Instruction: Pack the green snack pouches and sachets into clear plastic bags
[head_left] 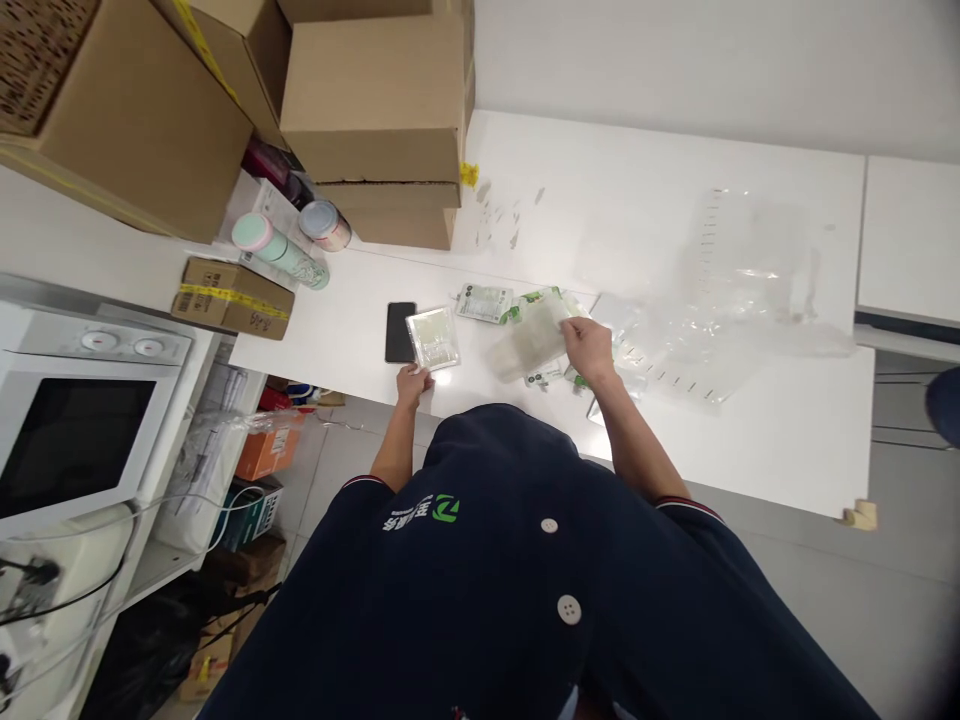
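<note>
My right hand [589,350] is closed on the edge of a translucent plastic bag [527,342], blurred and lifted at a slant above the white table. Under and behind this bag lie green-and-white printed pouches [486,303], partly covered. My left hand [414,383] is at the table's front edge, fingers curled in at the lower corner of a clear packet [434,338] with a pale, squarish content. That packet overlaps the right side of a black phone [400,332]. The left fingertips are small in view.
Clear plastic bags [750,290] are spread over the white table [600,180] on the right. Cardboard boxes [375,80] are stacked at the back left, with a mint-green bottle [281,250] and a can [325,225] before them. A microwave [82,410] stands at far left.
</note>
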